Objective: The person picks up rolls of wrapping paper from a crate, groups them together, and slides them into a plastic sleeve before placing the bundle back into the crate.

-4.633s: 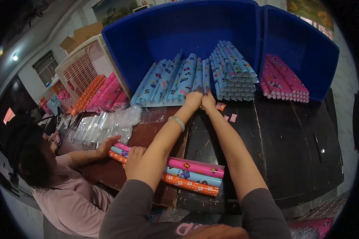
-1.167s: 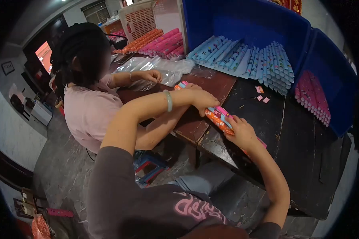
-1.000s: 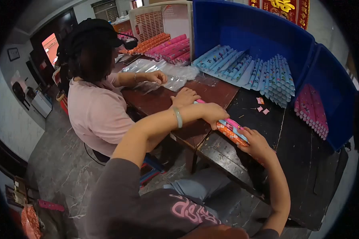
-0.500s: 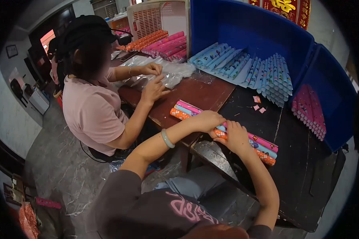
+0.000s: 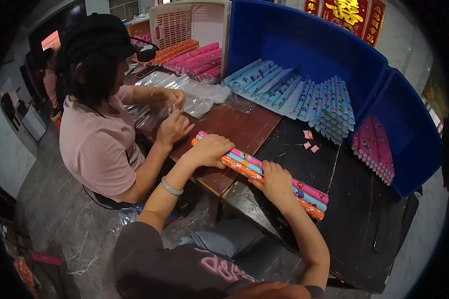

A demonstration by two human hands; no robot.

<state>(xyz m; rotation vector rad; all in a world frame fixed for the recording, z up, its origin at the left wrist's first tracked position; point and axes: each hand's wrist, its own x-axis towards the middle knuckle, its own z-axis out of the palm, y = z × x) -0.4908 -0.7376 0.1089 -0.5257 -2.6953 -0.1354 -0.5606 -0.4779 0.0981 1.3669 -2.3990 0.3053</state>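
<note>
Three patterned paper rolls, one pink (image 5: 309, 189), one light blue (image 5: 312, 200) and one orange (image 5: 243, 169), lie side by side across the table's front edge. Near their left end, my left hand (image 5: 213, 150) is wrapped over the bundle, thumb on the near side. My right hand (image 5: 276, 185) grips the same rolls around their middle, fingers on top. The undersides of the rolls and parts of my fingertips are hidden.
Blue rolls (image 5: 329, 107) are stacked inside a blue bin (image 5: 304, 35), with pink rolls (image 5: 375, 149) to the right. Small pink packets (image 5: 307, 145) lie on the black tabletop (image 5: 354, 219). At left, a co-worker (image 5: 97, 144) handles clear plastic bags (image 5: 204, 94).
My left hand has slid left along the rolls, away from my right hand, which stays around their middle. The view has shifted slightly. The co-worker's hands have come closer together over the plastic.
</note>
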